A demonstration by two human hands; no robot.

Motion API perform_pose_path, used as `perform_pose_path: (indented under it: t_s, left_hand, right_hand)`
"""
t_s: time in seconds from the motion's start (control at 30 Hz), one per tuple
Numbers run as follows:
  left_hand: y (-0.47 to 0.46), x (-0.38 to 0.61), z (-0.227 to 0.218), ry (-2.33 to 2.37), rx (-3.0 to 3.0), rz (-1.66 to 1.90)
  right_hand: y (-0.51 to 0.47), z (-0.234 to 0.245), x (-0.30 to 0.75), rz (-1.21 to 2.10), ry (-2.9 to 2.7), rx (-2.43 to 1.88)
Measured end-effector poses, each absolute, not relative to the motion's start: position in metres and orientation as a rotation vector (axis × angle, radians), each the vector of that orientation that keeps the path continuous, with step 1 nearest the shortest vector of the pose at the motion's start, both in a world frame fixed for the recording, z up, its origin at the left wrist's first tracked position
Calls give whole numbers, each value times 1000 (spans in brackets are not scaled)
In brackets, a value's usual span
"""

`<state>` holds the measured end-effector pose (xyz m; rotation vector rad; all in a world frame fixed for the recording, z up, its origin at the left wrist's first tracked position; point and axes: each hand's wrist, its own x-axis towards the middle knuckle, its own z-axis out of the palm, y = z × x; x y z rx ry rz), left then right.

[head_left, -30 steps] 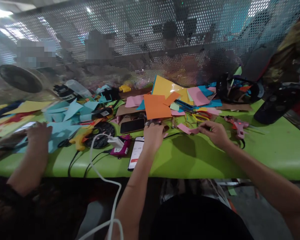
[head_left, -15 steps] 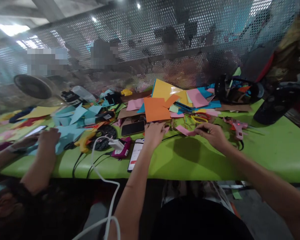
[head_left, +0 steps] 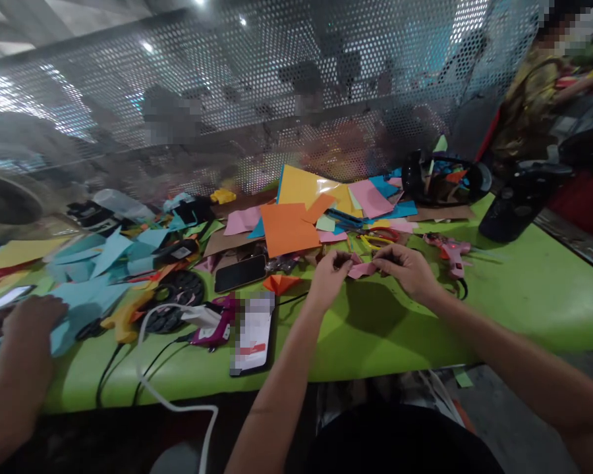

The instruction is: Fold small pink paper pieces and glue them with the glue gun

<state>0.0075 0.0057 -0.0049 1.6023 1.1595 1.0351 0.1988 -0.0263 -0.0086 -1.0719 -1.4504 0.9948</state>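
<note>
A small pink paper strip [head_left: 362, 269] is stretched between my two hands, above the green table [head_left: 390, 342]. My left hand [head_left: 330, 273] pinches its left end, and my right hand [head_left: 406, 268] pinches the other end between thumb and fingers. Beyond my hands lie yellow-handled pliers [head_left: 375, 241]. To the right of my right hand rests a pink glue gun [head_left: 454, 255] with a red light on. Left of my left hand is a folded orange paper piece [head_left: 280, 284].
An orange sheet [head_left: 289, 229] and other coloured papers lie at the back. Phones [head_left: 240, 273], a purple power adapter [head_left: 217, 322] with a white cable and a yellow glue gun [head_left: 127, 316] lie left. A black bottle [head_left: 507, 201] stands right. Another person's hand [head_left: 34, 322] rests far left.
My left hand has moved right to the pink strip and now pinches its left end. The folded orange piece has come into sight. The whole view has shifted.
</note>
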Motion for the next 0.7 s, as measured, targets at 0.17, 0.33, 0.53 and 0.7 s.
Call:
perform_pose_path:
  t_s: [0.17,0.33,0.53,0.7]
  left_hand:
    - [-3,9,-11,1177,1494,1104]
    - [-8,9,-15,1106,1390,1133]
    - [-10,10,-14,1119,1399,1184]
    - [-12,15,-14,1094,1357,1150]
  right_hand:
    - [-24,-11,198,1089,-1311,-1057]
    - [-26,-11,199,1103,-1302,-1037]
    - [-29,-6,198,1135,-1297,-985]
    - [-31,-5,194,1209,-1435,-926]
